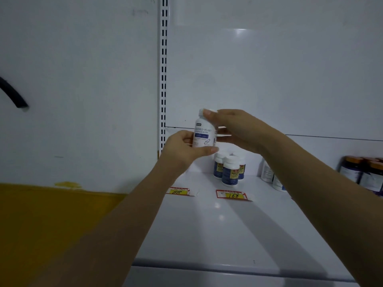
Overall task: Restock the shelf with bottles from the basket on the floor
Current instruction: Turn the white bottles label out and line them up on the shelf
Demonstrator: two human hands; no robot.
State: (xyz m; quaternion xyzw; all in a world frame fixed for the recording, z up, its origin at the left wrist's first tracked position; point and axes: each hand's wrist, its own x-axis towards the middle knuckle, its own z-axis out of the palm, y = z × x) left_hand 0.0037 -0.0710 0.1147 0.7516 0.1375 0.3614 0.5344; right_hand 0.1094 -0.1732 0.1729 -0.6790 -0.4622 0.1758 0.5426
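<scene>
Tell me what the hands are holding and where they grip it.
A white plastic bottle with a blue label: the left hand grips its lower body, the right hand holds its cap.

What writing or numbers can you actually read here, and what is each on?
"88": left red-and-yellow price tag on the white shelf.
"168": right red-and-yellow price tag.
White plastic bottle gripped by the left hand and right hand: label print blurred, unreadable.
White-capped bottles with yellow-and-blue labels: too small to read.
Dark orange-lidded jars: unreadable.
</scene>
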